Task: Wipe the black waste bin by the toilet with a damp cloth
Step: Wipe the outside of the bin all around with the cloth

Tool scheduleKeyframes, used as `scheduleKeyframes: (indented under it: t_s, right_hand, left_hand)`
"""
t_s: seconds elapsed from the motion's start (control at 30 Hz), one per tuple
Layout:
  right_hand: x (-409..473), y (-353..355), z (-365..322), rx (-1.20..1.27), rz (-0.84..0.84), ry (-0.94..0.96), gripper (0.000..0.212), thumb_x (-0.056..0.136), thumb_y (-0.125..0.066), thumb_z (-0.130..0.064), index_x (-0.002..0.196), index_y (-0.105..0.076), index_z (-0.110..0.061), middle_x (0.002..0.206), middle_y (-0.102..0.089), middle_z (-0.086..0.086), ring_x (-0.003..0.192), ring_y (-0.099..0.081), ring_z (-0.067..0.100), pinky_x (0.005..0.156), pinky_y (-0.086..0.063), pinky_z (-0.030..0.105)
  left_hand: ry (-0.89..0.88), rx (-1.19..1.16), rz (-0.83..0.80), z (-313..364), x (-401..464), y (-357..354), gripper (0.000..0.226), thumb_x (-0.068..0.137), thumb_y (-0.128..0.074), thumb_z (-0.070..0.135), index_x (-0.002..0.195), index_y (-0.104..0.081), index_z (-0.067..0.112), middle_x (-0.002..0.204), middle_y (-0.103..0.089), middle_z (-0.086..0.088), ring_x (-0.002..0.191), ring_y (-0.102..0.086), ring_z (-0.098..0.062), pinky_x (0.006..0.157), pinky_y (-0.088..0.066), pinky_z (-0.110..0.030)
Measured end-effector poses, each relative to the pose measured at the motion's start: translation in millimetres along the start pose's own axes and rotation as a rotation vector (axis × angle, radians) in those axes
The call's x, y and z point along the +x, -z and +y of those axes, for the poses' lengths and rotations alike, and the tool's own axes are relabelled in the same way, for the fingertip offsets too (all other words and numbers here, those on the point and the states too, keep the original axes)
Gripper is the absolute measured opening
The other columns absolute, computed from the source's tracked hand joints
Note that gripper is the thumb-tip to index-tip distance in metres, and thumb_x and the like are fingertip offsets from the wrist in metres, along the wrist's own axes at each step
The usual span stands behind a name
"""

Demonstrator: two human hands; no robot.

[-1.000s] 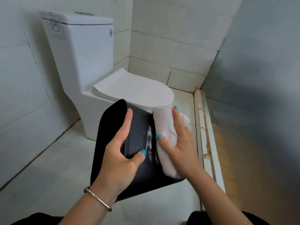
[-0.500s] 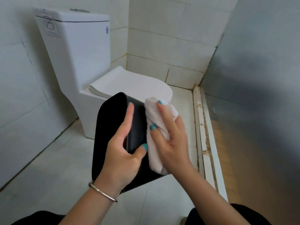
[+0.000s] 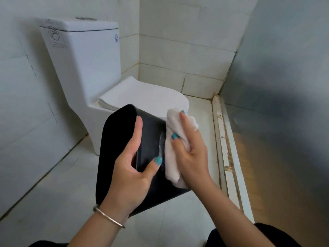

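The black waste bin (image 3: 115, 148) is lifted off the floor and tilted, its dark flat face turned to the left. My left hand (image 3: 131, 173) grips its near edge, thumb on the glossy side wall, fingers on the flat face. My right hand (image 3: 193, 155) holds a crumpled white cloth (image 3: 173, 157) pressed against the right side wall of the bin. A wet streak shines on the wall beside the cloth.
A white toilet (image 3: 85, 72) with its lid closed stands just behind the bin against the left wall. A raised white sill (image 3: 229, 157) runs along the floor on the right beside a grey panel. White floor tiles (image 3: 53, 193) lie below the bin.
The cloth and my right hand slid along the bin's side wall, first inward toward my left thumb, then back a little to the right. The left hand kept its grip.
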State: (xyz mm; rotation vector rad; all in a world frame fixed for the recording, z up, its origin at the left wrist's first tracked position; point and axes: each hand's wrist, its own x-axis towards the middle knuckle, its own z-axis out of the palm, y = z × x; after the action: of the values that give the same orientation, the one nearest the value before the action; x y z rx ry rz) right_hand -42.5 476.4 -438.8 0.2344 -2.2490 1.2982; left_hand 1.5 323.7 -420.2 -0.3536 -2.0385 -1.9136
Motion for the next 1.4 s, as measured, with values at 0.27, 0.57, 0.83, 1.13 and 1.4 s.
scheduleKeyframes:
  t_s: [0.27, 0.57, 0.83, 1.13, 1.4]
  right_hand:
    - [-4, -7, 1, 0.046, 0.026, -0.020, 0.061, 0.091, -0.049, -0.029, 0.138, -0.030, -0.063, 0.125, -0.049, -0.024, 0.116, -0.052, 0.009, 0.099, -0.044, 0.031]
    - [-5, -3, 0, 0.070, 0.036, -0.022, 0.059, 0.090, -0.051, -0.030, 0.142, -0.035, -0.052, 0.131, -0.047, -0.025, 0.122, -0.051, 0.008, 0.100, -0.045, 0.032]
    - [5, 16, 15, 0.094, 0.008, -0.118, 0.067, 0.091, -0.061, -0.013, 0.137, -0.037, -0.054, 0.126, -0.039, -0.042, 0.114, -0.040, -0.026, 0.090, -0.036, 0.001]
    - [-38, 0, 30, -0.116, -0.250, -0.075, 0.062, 0.085, -0.053, -0.035, 0.140, -0.034, -0.058, 0.132, -0.054, -0.015, 0.119, -0.051, 0.009, 0.098, -0.042, 0.024]
    - [-30, 14, 23, -0.054, -0.203, 0.007, 0.064, 0.084, -0.057, -0.028, 0.141, -0.040, -0.051, 0.125, -0.060, -0.007, 0.114, -0.056, 0.013, 0.096, -0.047, 0.030]
  left_hand:
    - [0.028, -0.045, -0.003, 9, 6, -4, 0.054, 0.084, -0.051, 0.033, 0.132, -0.031, 0.047, 0.114, -0.037, 0.061, 0.113, -0.036, 0.032, 0.089, -0.028, 0.007]
    - [0.020, -0.066, -0.004, 5, 7, -4, 0.079, 0.065, -0.074, 0.032, 0.132, -0.035, 0.050, 0.126, -0.040, 0.051, 0.128, -0.033, 0.020, 0.100, -0.029, -0.002]
    - [0.145, -0.084, -0.017, 0, 4, 2, 0.100, 0.074, -0.076, 0.005, 0.145, -0.020, 0.047, 0.136, -0.045, 0.033, 0.115, -0.051, 0.015, 0.089, -0.045, -0.007]
    - [0.610, -0.065, 0.037, -31, 0, -4, 0.050, 0.093, -0.051, 0.041, 0.141, -0.042, 0.032, 0.137, -0.052, 0.010, 0.124, -0.049, -0.006, 0.108, -0.037, -0.030]
    - [0.800, -0.615, -0.117, -16, -2, -7, 0.040, 0.098, -0.041, 0.041, 0.121, -0.062, 0.017, 0.113, -0.070, -0.013, 0.105, -0.067, -0.029, 0.093, -0.050, -0.046]
